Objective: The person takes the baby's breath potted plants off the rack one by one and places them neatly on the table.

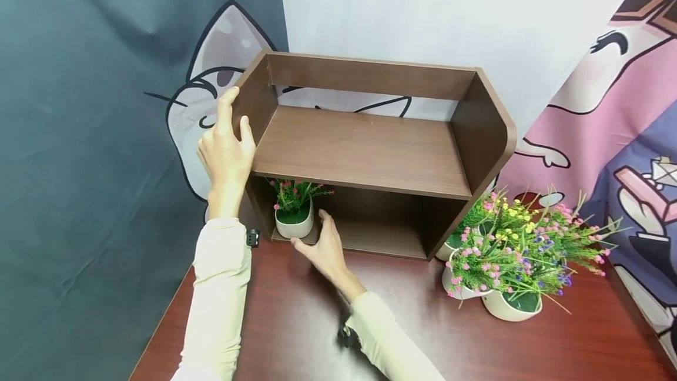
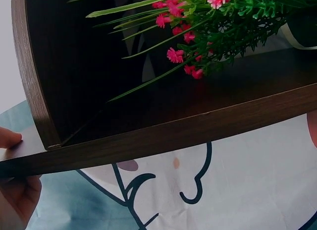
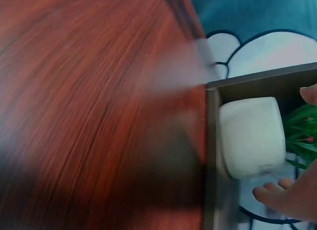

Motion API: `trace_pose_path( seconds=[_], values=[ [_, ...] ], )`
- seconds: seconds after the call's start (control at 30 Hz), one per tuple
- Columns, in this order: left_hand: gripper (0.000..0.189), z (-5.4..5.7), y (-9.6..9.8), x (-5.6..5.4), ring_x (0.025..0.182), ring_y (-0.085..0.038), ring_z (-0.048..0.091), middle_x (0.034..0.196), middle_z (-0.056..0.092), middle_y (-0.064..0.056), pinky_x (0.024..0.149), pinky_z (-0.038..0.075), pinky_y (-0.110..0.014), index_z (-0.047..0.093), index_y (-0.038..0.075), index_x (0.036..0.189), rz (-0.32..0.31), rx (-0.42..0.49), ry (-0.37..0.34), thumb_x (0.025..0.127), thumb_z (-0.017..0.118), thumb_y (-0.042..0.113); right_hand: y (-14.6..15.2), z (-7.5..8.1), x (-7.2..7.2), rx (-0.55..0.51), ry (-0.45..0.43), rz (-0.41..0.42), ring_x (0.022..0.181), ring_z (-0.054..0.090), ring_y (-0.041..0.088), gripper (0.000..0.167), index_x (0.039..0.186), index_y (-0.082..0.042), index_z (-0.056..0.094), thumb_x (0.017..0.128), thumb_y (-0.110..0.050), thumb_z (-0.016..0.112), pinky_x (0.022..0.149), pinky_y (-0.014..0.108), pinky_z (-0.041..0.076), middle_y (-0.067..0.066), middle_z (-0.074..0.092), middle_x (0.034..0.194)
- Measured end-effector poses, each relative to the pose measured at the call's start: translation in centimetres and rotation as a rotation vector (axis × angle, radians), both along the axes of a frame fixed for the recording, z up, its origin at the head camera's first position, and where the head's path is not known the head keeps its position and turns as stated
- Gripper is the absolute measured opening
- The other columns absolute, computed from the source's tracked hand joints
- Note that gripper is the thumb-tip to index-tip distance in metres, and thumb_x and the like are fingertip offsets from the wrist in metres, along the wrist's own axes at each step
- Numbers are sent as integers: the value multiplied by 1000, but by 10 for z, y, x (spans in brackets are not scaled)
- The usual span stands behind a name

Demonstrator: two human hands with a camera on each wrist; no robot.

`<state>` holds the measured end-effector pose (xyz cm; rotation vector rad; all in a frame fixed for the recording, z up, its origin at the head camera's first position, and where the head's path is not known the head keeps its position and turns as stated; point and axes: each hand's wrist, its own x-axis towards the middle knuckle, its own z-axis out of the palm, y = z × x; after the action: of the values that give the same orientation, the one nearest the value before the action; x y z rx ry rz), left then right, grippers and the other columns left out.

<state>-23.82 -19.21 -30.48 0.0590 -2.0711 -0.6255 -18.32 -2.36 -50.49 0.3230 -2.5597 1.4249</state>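
A white pot with a green plant and pink flowers stands in the lower left corner of a brown two-tier wooden shelf. My left hand grips the shelf's left side panel; in the left wrist view, its thumb and fingers lie on opposite faces of the board. Just right of the pot is my right hand, thumb and fingers spread. The right wrist view has the white pot between that hand's thumb and fingers, with a gap showing.
Several potted flowering plants, pink, yellow and purple, crowd together to the right of the shelf on the reddish wooden table. Behind the shelf hangs a printed cloth backdrop, and a teal cloth runs along the left.
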Motion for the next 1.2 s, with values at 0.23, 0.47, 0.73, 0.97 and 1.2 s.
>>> trace_pose_path(
  seconds=[0.23, 0.47, 0.73, 0.97, 1.2],
  values=[
    [40, 0, 0, -1, 43, -32, 38, 59, 54, -16, 47, 26, -39, 49, 28, 131, 2, 4, 0, 92, 53, 19, -36, -18, -17, 13, 7, -127, 117, 45, 31, 96, 138, 3, 31, 65, -38, 78, 95, 43, 37, 19, 43, 130],
    [40, -3, 0, 2, 41, -28, 33, 52, 46, -13, 45, 23, -37, 49, 27, 131, -5, -12, 2, 92, 54, 19, -61, -31, -21, 20, 27, -224, 117, 42, 33, 108, 140, 6, 25, 60, -40, 82, 98, 39, 35, 21, 39, 132],
    [40, 1, 1, -2, 41, -27, 32, 53, 46, -11, 46, 22, -37, 48, 27, 132, -19, -16, 14, 93, 52, 20, -67, -29, -31, 26, 23, -295, 111, 47, 36, 98, 134, 10, 31, 64, -37, 82, 94, 43, 38, 24, 46, 123],
    [41, 4, 5, -1, 42, -24, 31, 52, 49, -13, 45, 23, -38, 51, 25, 130, -9, -14, 49, 91, 55, 14, -50, -22, -21, -6, -25, -228, 115, 47, 32, 100, 138, 7, 28, 65, -34, 82, 96, 41, 37, 22, 46, 127],
    [40, 1, 2, -2, 44, -14, 21, 51, 48, -13, 45, 22, -39, 53, 26, 129, 10, 0, 63, 90, 58, 16, -33, -14, 0, -54, -31, -198, 115, 49, 27, 101, 138, 1, 31, 60, -36, 85, 92, 41, 40, 16, 47, 129]
  ],
)
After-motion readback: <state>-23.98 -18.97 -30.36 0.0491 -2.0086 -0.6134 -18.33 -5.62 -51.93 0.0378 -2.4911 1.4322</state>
